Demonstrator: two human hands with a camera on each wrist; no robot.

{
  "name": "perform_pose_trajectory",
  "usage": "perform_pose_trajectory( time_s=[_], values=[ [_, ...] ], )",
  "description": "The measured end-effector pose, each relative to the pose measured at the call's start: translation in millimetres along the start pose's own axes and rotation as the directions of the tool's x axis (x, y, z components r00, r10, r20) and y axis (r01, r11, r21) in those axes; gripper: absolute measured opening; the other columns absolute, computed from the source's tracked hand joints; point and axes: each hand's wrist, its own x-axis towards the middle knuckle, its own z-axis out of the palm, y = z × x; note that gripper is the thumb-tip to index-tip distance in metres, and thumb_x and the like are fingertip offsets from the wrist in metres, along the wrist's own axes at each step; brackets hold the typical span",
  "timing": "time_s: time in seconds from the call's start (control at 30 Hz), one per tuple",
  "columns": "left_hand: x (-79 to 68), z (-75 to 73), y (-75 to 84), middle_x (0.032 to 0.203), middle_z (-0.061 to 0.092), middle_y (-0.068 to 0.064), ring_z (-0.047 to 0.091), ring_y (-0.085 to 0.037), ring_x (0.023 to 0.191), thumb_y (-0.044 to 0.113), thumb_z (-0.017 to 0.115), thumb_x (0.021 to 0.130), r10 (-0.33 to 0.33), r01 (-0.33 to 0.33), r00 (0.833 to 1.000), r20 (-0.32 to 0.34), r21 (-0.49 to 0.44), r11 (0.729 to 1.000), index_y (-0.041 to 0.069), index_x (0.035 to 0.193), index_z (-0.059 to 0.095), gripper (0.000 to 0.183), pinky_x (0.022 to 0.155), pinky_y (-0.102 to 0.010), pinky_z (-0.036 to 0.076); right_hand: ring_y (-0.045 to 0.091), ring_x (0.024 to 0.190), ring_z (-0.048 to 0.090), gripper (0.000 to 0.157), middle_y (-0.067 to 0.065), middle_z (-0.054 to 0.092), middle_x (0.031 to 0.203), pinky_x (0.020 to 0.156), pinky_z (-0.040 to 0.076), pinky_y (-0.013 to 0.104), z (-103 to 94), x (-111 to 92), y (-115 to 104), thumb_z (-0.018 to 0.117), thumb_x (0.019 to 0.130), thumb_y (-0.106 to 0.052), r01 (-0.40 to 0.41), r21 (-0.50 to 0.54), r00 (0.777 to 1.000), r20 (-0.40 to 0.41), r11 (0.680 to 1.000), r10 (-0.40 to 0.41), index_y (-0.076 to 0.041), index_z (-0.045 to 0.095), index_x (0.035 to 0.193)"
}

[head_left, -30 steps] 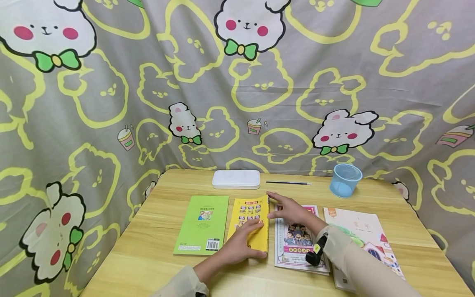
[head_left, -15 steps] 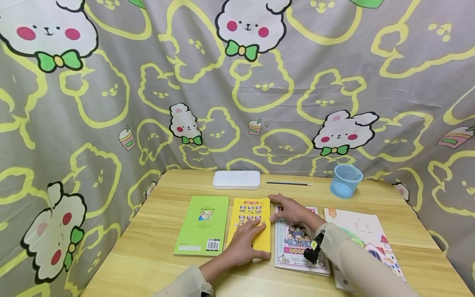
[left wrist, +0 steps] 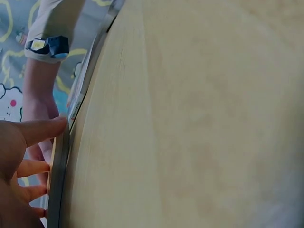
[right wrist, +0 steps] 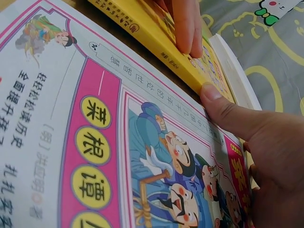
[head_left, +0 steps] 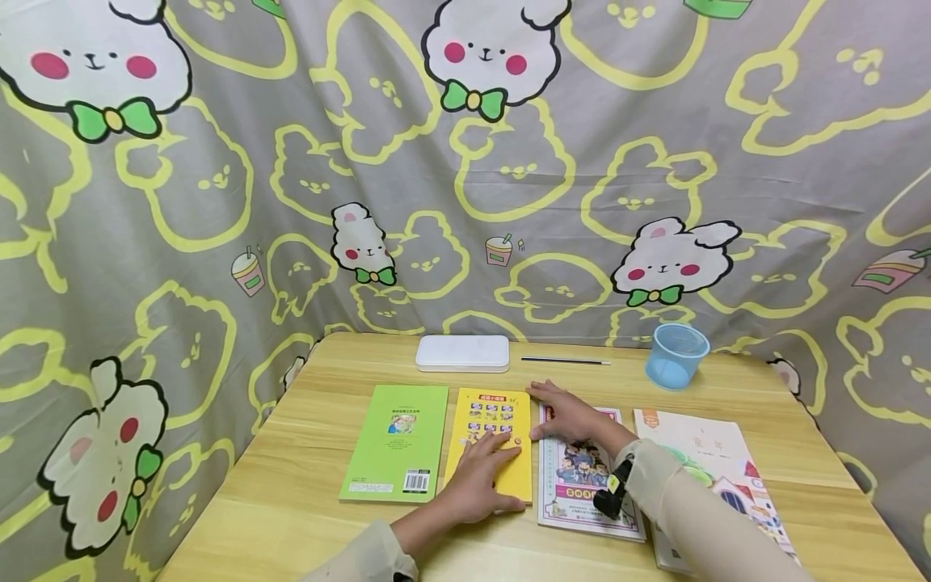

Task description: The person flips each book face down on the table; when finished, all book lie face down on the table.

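Observation:
A yellow book [head_left: 502, 404] lies flat on the wooden table. My left hand [head_left: 476, 485] rests over its lower part with fingers spread across the cover and the thumb at the near right corner. Along its right side is my right hand [head_left: 570, 412]; in the right wrist view the thumb [right wrist: 213, 95] touches the yellow spine. Beneath the right hand lies a book with a pink-bordered cover and cartoon figures [head_left: 582, 465], partly hidden by that hand and wrist. A green book [head_left: 396, 444] sits just left of the yellow one.
A pale illustrated book [head_left: 701, 440] lies at the right, partly under the right sleeve. Along the back stand a white case [head_left: 462, 354], a thin dark pencil-like stick [head_left: 566, 360] and a blue cup [head_left: 678, 357]. A patterned curtain [head_left: 465, 178] hangs behind the table.
The yellow book's right side, slightly raised a second ago, has come down flat and a little to the right. My right hand has shifted slightly right with it.

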Motion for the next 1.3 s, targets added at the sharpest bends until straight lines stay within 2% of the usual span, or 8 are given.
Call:
perform_pose_trajectory(
  time_s=[0.2, 0.43, 0.77, 0.93, 1.3],
  values=[
    [0.6, -0.3, 0.3, 0.166, 0.035, -0.006, 0.020, -0.035, 0.157, 0.039, 0.088, 0.080, -0.005, 0.005, 1.000, 0.012, -0.005, 1.000, 0.012, 0.148, 0.057, 0.080, 0.125, -0.062, 0.009, 0.049, 0.155, 0.011, 0.093, 0.021, 0.026, 0.167, 0.117, 0.023, 0.072, 2.6, 2, 4, 0.082, 0.086, -0.041, -0.024, -0.007, 1.000, 0.006, 1.000, 0.024, -0.002, 0.038, 0.158],
    [0.6, 1.1, 1.3, 0.166, 0.035, -0.006, 0.020, -0.035, 0.157, 0.038, 0.089, 0.079, -0.012, 0.012, 1.000, 0.008, 0.002, 1.000, 0.012, 0.147, 0.057, 0.080, 0.125, -0.062, 0.009, 0.046, 0.156, 0.011, 0.094, 0.017, 0.026, 0.168, 0.120, 0.021, 0.070, 3.4, 2, 5, 0.083, 0.086, -0.041, -0.048, 0.007, 0.999, 0.001, 0.999, 0.048, -0.004, 0.038, 0.159],
    [-0.2, 1.9, 1.3, 0.165, 0.036, -0.006, 0.021, -0.035, 0.157, 0.037, 0.089, 0.078, -0.011, 0.011, 1.000, 0.002, 0.011, 1.000, 0.012, 0.147, 0.058, 0.080, 0.125, -0.062, 0.010, 0.044, 0.156, 0.015, 0.096, 0.017, 0.030, 0.167, 0.121, 0.021, 0.067, 4.5, 1, 5, 0.084, 0.084, -0.044, -0.058, -0.006, 0.998, -0.020, 0.998, 0.058, -0.007, 0.037, 0.159],
    [-0.2, 0.3, 2.4, 0.165, 0.037, -0.007, 0.021, -0.035, 0.157, 0.036, 0.090, 0.078, -0.016, 0.016, 1.000, 0.002, 0.001, 1.000, 0.012, 0.147, 0.058, 0.080, 0.125, -0.062, 0.010, 0.044, 0.155, 0.020, 0.096, 0.018, 0.032, 0.166, 0.121, 0.025, 0.065, 2.1, 0, 4, 0.084, 0.084, -0.044, -0.055, 0.005, 0.998, -0.040, 0.998, 0.055, -0.008, 0.038, 0.160],
    [-0.5, -1.2, 4.4, 0.164, 0.038, -0.006, 0.023, -0.037, 0.156, 0.037, 0.090, 0.078, -0.015, 0.015, 1.000, -0.001, 0.014, 1.000, 0.014, 0.146, 0.059, 0.078, 0.124, -0.065, 0.013, 0.045, 0.152, 0.028, 0.092, 0.020, 0.039, 0.162, 0.119, 0.029, 0.063, -3.2, -11, 6, 0.083, 0.087, -0.040, -0.061, 0.037, 0.996, -0.063, 0.997, 0.063, -0.006, 0.037, 0.159]
  ],
)
